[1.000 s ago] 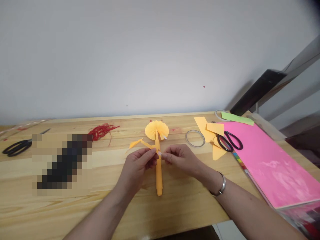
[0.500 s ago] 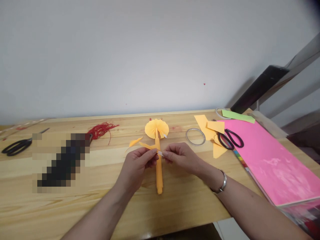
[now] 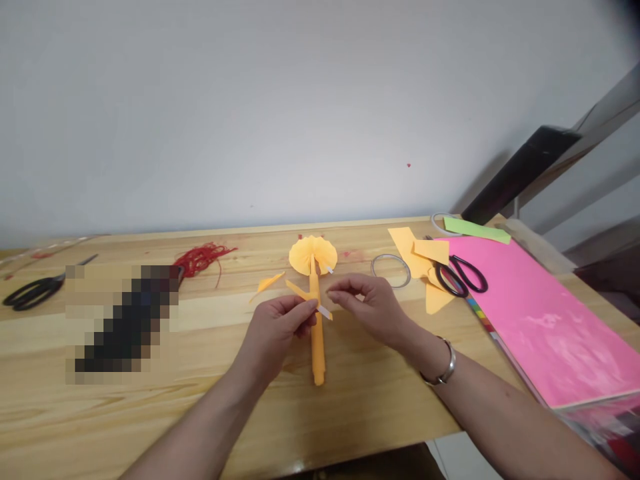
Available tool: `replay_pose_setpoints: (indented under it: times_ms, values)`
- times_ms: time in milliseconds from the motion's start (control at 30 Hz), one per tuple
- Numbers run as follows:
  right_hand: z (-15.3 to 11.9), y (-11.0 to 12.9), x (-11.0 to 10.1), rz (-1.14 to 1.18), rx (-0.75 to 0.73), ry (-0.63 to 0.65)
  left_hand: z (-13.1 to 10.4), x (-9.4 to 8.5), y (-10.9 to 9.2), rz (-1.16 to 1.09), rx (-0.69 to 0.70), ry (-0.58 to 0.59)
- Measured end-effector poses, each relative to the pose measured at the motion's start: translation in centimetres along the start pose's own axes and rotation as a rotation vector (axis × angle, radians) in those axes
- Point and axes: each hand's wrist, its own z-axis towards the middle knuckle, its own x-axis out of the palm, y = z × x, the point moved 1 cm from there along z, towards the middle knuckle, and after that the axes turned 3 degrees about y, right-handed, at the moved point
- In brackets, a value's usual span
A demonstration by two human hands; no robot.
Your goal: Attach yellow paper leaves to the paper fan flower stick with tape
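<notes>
My left hand (image 3: 283, 319) pinches a narrow orange paper strip (image 3: 297, 289), which slants across the rolled orange paper stick (image 3: 319, 353). A white piece, like tape, lies on the strip's right end, just past my left thumb. To the right of that end is my right hand (image 3: 367, 307), thumb and forefinger pressed together and apart from the strip. Whatever may be between those fingertips is too small to make out. At the stick's far end sits a pleated orange paper fan (image 3: 314, 255) with a small white tab.
A tape ring (image 3: 391, 271) lies right of the fan, beside orange paper scraps (image 3: 433, 252) and black-handled scissors (image 3: 461, 277). Pink paper (image 3: 540, 327) and a green strip (image 3: 477, 230) are further right. On the left are red threads (image 3: 203, 260), other scissors (image 3: 37, 292) and a pixelated dark object (image 3: 127, 327).
My right hand has drawn back slightly up and right, off the white piece. More of the strip's right end now shows. My left hand stays nearly in place.
</notes>
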Motion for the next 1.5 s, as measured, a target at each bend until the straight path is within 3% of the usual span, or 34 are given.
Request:
replay_pose_setpoints:
  times_ms: [200,500,1500]
  values:
    - [-0.35,0.22,0.29,-0.015,-0.227,0.090,-0.13,0.08,-0.10,0.009,0.002,0.019]
    - [-0.49,0.29,0.12,-0.146,-0.330,0.110,-0.04,-0.01,-0.05,0.003,0.027,0.049]
    - [-0.63,0.38,0.09,-0.174,-0.316,0.136,-0.28,0.22,-0.32,0.054,0.001,0.042]
